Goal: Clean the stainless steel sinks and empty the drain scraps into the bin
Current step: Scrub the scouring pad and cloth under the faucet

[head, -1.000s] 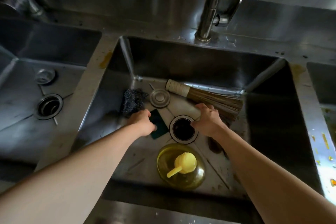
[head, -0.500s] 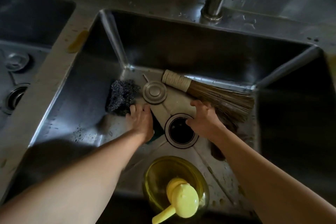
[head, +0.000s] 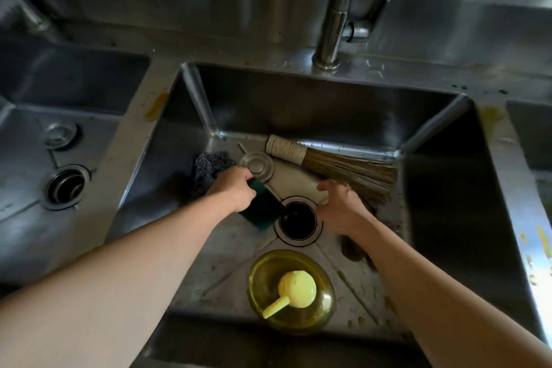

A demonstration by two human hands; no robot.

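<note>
Both my arms reach down into the middle steel sink (head: pixel 442 164). My left hand (head: pixel 234 190) grips a dark green scouring pad (head: pixel 263 207) just left of the open drain hole (head: pixel 298 220). My right hand (head: pixel 340 203) rests with curled fingers on the sink floor right of the drain, beside a straw brush (head: pixel 337 164); it seems to hold nothing. A round metal drain cover (head: pixel 257 166) lies behind the left hand, next to a steel-wool scourer (head: pixel 209 164).
A yellow bottle with a pump cap (head: pixel 294 290) stands at the sink's near side. Brown scraps (head: pixel 354 249) lie right of the drain. The tap (head: pixel 336 18) rises behind. A left sink (head: pixel 24 140) has its own drain (head: pixel 66 187); a right sink edge (head: pixel 534 140) shows.
My left hand has lifted the green pad off the sink floor and tilted it toward the drain. My right hand stays beside the drain.
</note>
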